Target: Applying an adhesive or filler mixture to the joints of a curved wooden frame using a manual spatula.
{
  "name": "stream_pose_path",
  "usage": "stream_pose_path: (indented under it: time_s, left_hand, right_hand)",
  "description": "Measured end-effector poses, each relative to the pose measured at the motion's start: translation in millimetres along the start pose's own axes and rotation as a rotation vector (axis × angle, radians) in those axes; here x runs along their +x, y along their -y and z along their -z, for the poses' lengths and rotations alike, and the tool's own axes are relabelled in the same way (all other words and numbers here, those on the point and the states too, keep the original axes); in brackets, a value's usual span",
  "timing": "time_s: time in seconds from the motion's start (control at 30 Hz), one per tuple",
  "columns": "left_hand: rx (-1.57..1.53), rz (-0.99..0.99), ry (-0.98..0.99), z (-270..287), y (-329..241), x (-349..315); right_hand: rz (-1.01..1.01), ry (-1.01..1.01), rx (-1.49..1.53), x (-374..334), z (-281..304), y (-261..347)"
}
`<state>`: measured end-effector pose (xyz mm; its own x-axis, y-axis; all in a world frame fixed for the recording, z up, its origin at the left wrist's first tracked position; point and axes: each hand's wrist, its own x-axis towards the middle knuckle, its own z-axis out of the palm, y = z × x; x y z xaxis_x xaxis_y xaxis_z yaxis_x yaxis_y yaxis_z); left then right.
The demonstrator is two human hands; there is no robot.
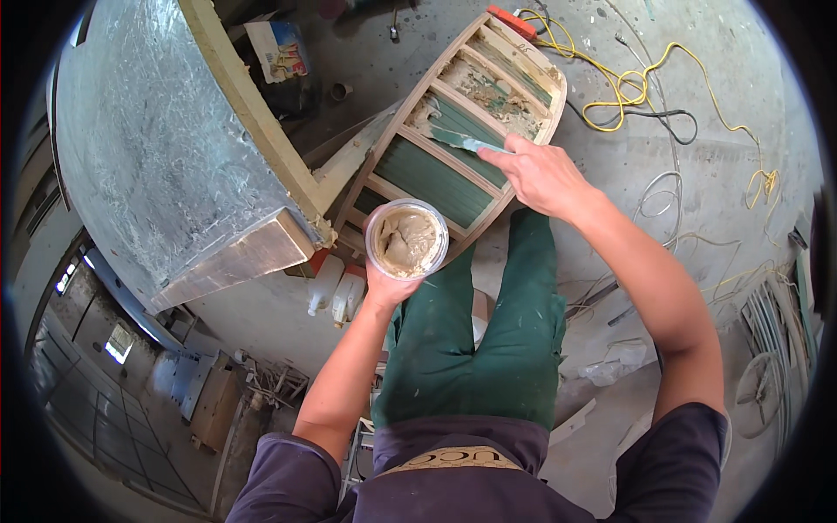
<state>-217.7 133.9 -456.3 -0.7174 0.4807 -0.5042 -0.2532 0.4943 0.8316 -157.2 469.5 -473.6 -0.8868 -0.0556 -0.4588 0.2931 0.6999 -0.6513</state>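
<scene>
My left hand (391, 286) is wrapped round a clear plastic tub (408, 240) of thick beige paste, held over the near end of a wooden frame. My right hand (542, 177) grips a putty knife (455, 139); its greenish blade points left and lies over the frame, near a smear of beige paste (425, 115). The curved wooden frame (450, 162) has several crosswise slats with dark green panels (427, 180) between them. Beige paste also coats the panels in its far bays. Whether the blade touches the surface I cannot tell.
At the left looms a large scuffed grey panel (157, 131) with a thick wooden edge (248, 91). Yellow and black cables (632, 87) lie on the floor at the far right, by an orange-red object (512, 22). White bottles (326, 283) stand below the panel's corner.
</scene>
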Motion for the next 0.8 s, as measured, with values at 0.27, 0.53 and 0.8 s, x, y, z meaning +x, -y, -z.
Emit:
stream_pose_path:
  time_s: [0.27, 0.53, 0.8]
  left_hand:
    - [0.127, 0.013, 0.063, 5, 5, 6]
    - [-0.050, 0.018, 0.040, 2, 3, -1]
    - [-0.021, 0.027, 0.087, 3, 4, -1]
  right_hand:
    - [0.075, -0.068, -0.191, 25, 2, 1]
    - [0.127, -0.064, -0.350, 20, 11, -7]
    - [0.182, -0.113, -0.423, 40, 27, -30]
